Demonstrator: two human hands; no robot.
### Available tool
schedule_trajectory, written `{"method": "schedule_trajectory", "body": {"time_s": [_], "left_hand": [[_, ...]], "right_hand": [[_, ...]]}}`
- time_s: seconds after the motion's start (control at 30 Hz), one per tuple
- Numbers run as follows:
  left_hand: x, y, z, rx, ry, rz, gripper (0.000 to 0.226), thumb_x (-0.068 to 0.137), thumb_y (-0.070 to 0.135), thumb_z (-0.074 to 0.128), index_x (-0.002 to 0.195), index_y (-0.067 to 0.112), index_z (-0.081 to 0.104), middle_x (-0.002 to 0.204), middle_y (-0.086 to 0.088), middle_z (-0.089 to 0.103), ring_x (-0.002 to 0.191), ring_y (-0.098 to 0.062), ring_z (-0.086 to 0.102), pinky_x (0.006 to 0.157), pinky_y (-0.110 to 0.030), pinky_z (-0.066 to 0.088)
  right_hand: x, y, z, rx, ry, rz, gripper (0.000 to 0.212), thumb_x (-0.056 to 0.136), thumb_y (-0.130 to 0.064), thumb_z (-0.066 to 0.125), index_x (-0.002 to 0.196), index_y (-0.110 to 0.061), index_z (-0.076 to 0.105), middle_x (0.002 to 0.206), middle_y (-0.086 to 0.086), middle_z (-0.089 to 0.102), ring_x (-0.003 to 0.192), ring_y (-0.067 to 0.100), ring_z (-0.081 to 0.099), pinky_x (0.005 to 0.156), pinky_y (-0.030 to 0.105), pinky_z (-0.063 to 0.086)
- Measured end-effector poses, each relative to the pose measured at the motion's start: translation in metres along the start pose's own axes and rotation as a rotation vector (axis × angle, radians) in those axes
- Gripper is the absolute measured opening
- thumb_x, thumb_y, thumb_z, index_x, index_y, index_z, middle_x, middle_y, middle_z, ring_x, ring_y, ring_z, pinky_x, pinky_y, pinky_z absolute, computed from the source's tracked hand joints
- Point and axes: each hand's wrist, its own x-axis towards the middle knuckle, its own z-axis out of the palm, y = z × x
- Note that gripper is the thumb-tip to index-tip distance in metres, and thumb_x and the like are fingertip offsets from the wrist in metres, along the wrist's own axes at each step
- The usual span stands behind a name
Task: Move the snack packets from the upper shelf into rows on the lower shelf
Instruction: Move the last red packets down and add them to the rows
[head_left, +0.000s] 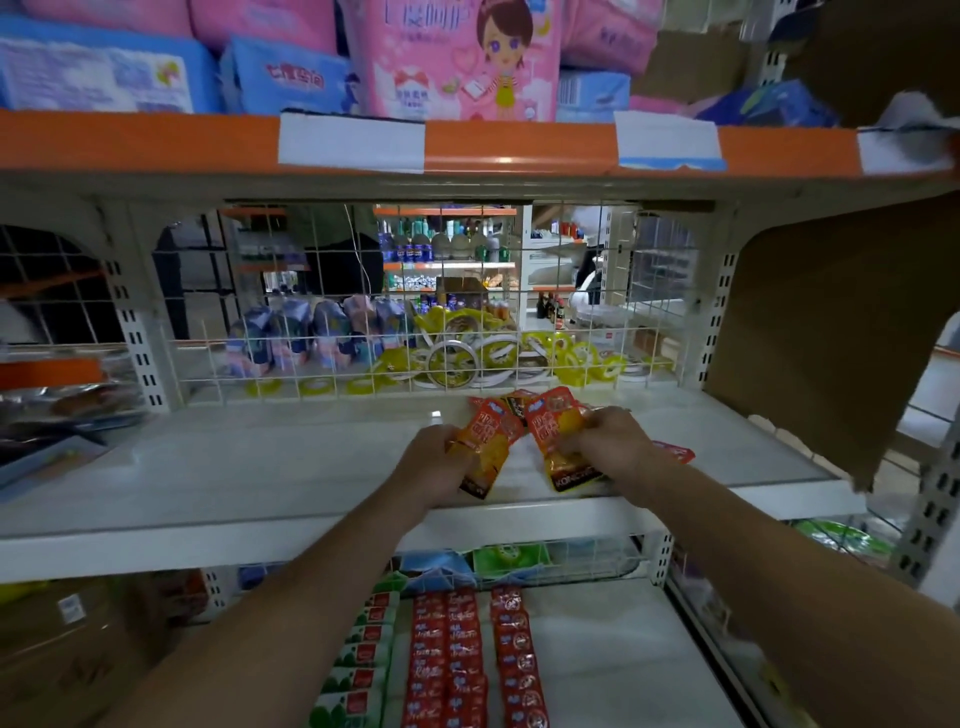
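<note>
1. Both forearms are reaching up from the bottom of the frame, w/ the lower shelf (623, 654) lying between them, nearest the camera.
2. Rows of packets are lying on that lower shelf: 2 red rows (449, 660) side by side, a 3rd red row (517, 654) just right of them, & a green-and-white row (363, 649) on the left. Right part of this shelf is sitting bare.
3. Left hand (434, 460) is resting on the upper shelf (234, 467), fingers clamping an orange snack packet (480, 449) by its left edge.
4. Right hand (608, 441) is gripping a 2nd orange packet (558, 447), w/ its dark bottom edge pointing toward the camera.
5. More orange/red packets (514, 402) are lying in a loose pile just behind & under the hands; 1 red packet (675, 452) is peeking out right of the right wrist.
6. Wire mesh (322, 332) is backing the upper shelf; yellow packs (467, 353) & blue pouches (311, 332) are showing through it.
7. Pink & blue soft packs (452, 57) are sitting on the top orange-edged shelf (156, 140).
8. Brown cardboard (831, 322) is hanging at right.
</note>
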Motion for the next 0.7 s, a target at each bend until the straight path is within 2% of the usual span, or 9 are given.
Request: {"method": "schedule_trajectory", "body": {"time_s": [0.03, 0.13, 0.2, 0.23, 0.37, 0.47, 0.53, 0.63, 0.7], "left_hand": [[-0.001, 0.000, -0.002, -0.059, 0.028, -0.001, 0.020, 0.087, 0.006, 0.066, 0.106, 0.012, 0.068, 0.100, -0.007, 0.070, 0.086, -0.018, 0.065, 0.066, -0.026, 0.046], [-0.008, 0.001, -0.009, -0.213, 0.049, -0.001, 0.021, 0.087, 0.005, 0.069, 0.107, 0.012, 0.069, 0.104, -0.007, 0.072, 0.090, -0.019, 0.067, 0.068, -0.028, 0.048], [-0.014, 0.001, -0.013, -0.308, 0.032, 0.014, 0.022, 0.087, 0.004, 0.071, 0.106, 0.015, 0.069, 0.105, -0.005, 0.075, 0.096, -0.020, 0.070, 0.078, -0.033, 0.053], [-0.018, 0.001, -0.013, -0.359, 0.020, 0.018, 0.024, 0.086, 0.002, 0.071, 0.106, 0.015, 0.070, 0.104, -0.004, 0.076, 0.098, -0.020, 0.071, 0.081, -0.034, 0.054], [-0.040, 0.007, -0.021, -0.440, -0.012, 0.034, 0.031, 0.085, -0.001, 0.073, 0.108, 0.020, 0.068, 0.104, 0.001, 0.076, 0.096, -0.015, 0.070, 0.070, -0.028, 0.050], [-0.057, 0.009, -0.028, -0.486, -0.037, 0.037, 0.043, 0.082, -0.003, 0.075, 0.115, 0.024, 0.066, 0.105, -0.001, 0.076, 0.101, -0.019, 0.071, 0.085, -0.041, 0.055], [-0.069, 0.009, -0.032, -0.504, -0.050, 0.032, 0.049, 0.081, -0.005, 0.076, 0.119, 0.023, 0.065, 0.106, -0.002, 0.076, 0.100, -0.020, 0.072, 0.084, -0.039, 0.057], [-0.089, 0.007, -0.036, -0.494, -0.097, 0.037, 0.051, 0.080, -0.003, 0.078, 0.121, 0.024, 0.062, 0.108, -0.005, 0.075, 0.101, -0.021, 0.072, 0.083, -0.038, 0.058], [-0.101, 0.004, -0.038, -0.476, -0.128, 0.037, 0.053, 0.080, -0.002, 0.079, 0.122, 0.023, 0.060, 0.108, -0.006, 0.075, 0.101, -0.023, 0.072, 0.089, -0.043, 0.059]], "right_hand": [[0.000, 0.000, 0.000, 0.035, -0.013, -0.015, 0.019, 0.081, -0.003, 0.075, 0.099, -0.008, 0.069, 0.099, 0.013, 0.073, 0.089, 0.025, 0.069, 0.076, 0.033, 0.056], [-0.006, -0.003, -0.002, 0.118, -0.049, -0.061, 0.024, 0.078, 0.006, 0.077, 0.091, -0.013, 0.068, 0.096, 0.011, 0.074, 0.095, 0.028, 0.070, 0.090, 0.041, 0.056], [-0.009, -0.004, -0.003, 0.154, -0.077, -0.101, 0.026, 0.077, 0.007, 0.079, 0.088, -0.013, 0.068, 0.096, 0.010, 0.075, 0.096, 0.028, 0.071, 0.091, 0.042, 0.056], [-0.011, -0.004, -0.004, 0.166, -0.089, -0.117, 0.025, 0.077, 0.007, 0.079, 0.090, -0.012, 0.069, 0.098, 0.012, 0.075, 0.096, 0.029, 0.071, 0.090, 0.043, 0.056], [-0.026, -0.007, -0.006, 0.204, -0.109, -0.158, 0.028, 0.078, 0.006, 0.079, 0.098, -0.009, 0.066, 0.100, 0.012, 0.075, 0.093, 0.026, 0.071, 0.075, 0.034, 0.054], [-0.044, -0.010, -0.008, 0.217, -0.142, -0.181, 0.031, 0.077, 0.008, 0.079, 0.101, -0.008, 0.065, 0.098, 0.012, 0.075, 0.082, 0.022, 0.070, 0.069, 0.031, 0.051], [-0.054, -0.008, -0.009, 0.211, -0.167, -0.192, 0.032, 0.076, 0.009, 0.079, 0.101, -0.006, 0.066, 0.094, 0.013, 0.074, 0.075, 0.021, 0.070, 0.068, 0.034, 0.054], [-0.071, -0.006, -0.010, 0.200, -0.196, -0.208, 0.040, 0.071, 0.003, 0.084, 0.104, 0.006, 0.062, 0.097, 0.025, 0.072, 0.090, 0.037, 0.072, 0.077, 0.042, 0.060], [-0.081, -0.002, -0.011, 0.179, -0.215, -0.222, 0.034, 0.073, 0.003, 0.084, 0.094, 0.008, 0.057, 0.091, 0.027, 0.069, 0.082, 0.032, 0.072, 0.065, 0.032, 0.056]]}}
